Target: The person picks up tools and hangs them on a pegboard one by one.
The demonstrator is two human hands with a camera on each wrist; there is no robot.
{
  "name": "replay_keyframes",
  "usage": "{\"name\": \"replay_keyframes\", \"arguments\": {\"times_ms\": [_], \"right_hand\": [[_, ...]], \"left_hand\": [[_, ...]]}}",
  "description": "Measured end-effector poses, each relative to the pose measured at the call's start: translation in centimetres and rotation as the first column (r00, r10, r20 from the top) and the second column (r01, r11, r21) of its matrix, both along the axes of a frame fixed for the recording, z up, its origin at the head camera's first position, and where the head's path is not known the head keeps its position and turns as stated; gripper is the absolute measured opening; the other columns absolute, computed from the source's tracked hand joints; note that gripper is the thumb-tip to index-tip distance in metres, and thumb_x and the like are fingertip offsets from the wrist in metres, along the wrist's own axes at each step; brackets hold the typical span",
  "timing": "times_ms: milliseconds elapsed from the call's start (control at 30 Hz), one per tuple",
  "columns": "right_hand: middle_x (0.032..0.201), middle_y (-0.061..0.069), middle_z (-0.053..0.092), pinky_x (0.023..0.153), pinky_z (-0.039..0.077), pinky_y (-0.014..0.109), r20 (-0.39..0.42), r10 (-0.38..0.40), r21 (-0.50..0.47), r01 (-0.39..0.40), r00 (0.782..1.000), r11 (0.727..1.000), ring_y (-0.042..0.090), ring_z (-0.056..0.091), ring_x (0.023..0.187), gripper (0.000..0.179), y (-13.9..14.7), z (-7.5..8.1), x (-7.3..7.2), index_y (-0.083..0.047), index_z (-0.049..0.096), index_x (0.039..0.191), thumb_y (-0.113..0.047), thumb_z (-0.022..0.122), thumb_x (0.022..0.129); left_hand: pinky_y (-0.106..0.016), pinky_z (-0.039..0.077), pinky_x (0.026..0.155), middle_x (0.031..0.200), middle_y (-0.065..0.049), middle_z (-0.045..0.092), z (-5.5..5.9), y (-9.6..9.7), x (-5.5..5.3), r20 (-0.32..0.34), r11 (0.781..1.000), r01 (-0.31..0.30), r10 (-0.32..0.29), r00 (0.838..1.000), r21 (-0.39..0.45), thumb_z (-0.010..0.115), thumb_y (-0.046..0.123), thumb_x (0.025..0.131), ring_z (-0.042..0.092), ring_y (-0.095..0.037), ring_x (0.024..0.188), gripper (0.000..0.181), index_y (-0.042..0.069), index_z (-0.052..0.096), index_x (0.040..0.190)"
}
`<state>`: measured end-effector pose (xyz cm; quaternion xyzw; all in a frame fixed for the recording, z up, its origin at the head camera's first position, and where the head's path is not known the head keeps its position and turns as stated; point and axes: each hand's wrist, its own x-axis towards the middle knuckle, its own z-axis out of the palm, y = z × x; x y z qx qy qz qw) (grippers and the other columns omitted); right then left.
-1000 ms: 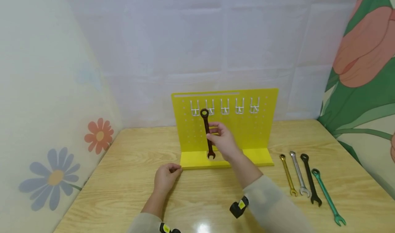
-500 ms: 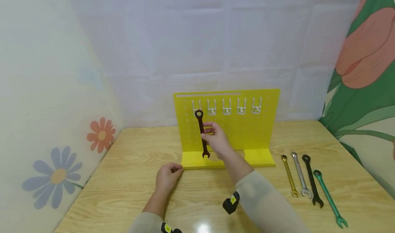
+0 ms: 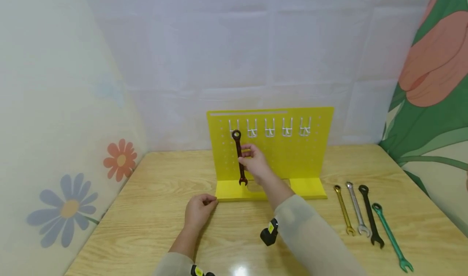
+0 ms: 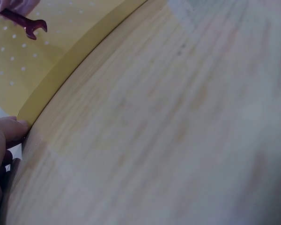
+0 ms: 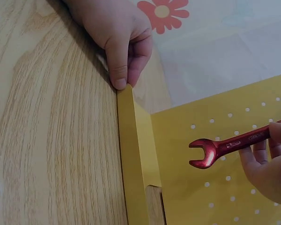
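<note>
My right hand (image 3: 256, 165) pinches a dark red combination wrench (image 3: 240, 166) between thumb and fingers, around the middle of its shaft. The wrench stands nearly upright before a yellow pegboard (image 3: 292, 158), ring end up and open-end jaw down. In the head view its ring overlaps the leftmost white wire hook (image 3: 238, 124). Metallic red shows on the wrench's open end (image 5: 205, 153) in the right wrist view. With thumb and fingertips, my left hand (image 3: 198, 211) pinches the near left corner of the pegboard's base (image 5: 131, 140); its other fingers are curled under.
Several more white double hooks (image 3: 269, 133) line the board's upper part, all bare. On the wooden table (image 3: 146, 223), to the right, lie a gold wrench (image 3: 344, 211), a silver one (image 3: 357, 209), a black one (image 3: 371, 215) and a green one (image 3: 391, 235).
My right hand has carried the red wrench left, from in front of the second hook to the leftmost one. My left hand stays on the base corner. The head view has shifted slightly.
</note>
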<state>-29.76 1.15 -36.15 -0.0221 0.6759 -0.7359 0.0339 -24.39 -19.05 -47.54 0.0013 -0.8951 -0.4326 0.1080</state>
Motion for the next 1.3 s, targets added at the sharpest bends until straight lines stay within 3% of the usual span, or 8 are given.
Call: {"name": "replay_keyframes", "arguments": {"times_ms": [433,833,1067,1300], "right_hand": [[0.106,0.013,0.058,0.075,0.048,0.026,-0.039,-0.039,0.06,0.042,0.998,0.997,0.021,0.055,0.093,0.029,-0.3,-0.6,-0.9,0.001,0.054,0.122,0.007,0.055,0.093],[0.107,0.011,0.056,0.08,0.048,0.03,-0.048,-0.018,0.058,0.02,0.999,0.998,0.02,0.053,0.096,0.031,0.3,-0.8,-1.0,0.002,0.052,0.125,0.006,0.054,0.095],[0.116,0.02,0.06,0.084,0.049,0.027,-0.088,-0.011,0.026,0.013,0.996,1.0,0.021,0.057,0.103,0.037,0.6,-1.0,-0.9,0.005,0.052,0.127,0.007,0.06,0.091],[0.131,0.024,0.057,0.103,0.047,0.04,-0.113,0.017,0.01,-0.016,0.993,1.0,0.033,0.055,0.122,0.043,2.0,-1.1,-0.4,0.003,0.05,0.134,0.003,0.06,0.092]], "left_hand": [[-0.023,0.047,0.067,0.087,-0.009,0.074,0.1,0.2,-0.1,-0.001,1.0,0.013,-0.013,1.0,0.01,0.072,0.008,0.085,0.059,-0.011,0.076,0.008,0.003,0.076,0.089],[-0.024,0.046,0.068,0.084,-0.006,0.073,-0.5,0.3,-0.4,-0.002,1.0,0.018,-0.018,1.0,0.001,0.073,0.009,0.085,0.057,-0.011,0.075,0.007,0.004,0.076,0.088],[-0.024,0.046,0.067,0.085,-0.006,0.073,-0.4,0.5,-0.3,-0.011,1.0,0.022,-0.022,1.0,-0.008,0.072,0.009,0.085,0.057,-0.01,0.075,0.007,0.004,0.076,0.089],[-0.024,0.047,0.068,0.087,-0.007,0.074,-0.3,0.4,-0.4,-0.006,1.0,0.018,-0.018,1.0,-0.005,0.072,0.009,0.085,0.059,-0.01,0.076,0.007,0.004,0.076,0.089]]}}
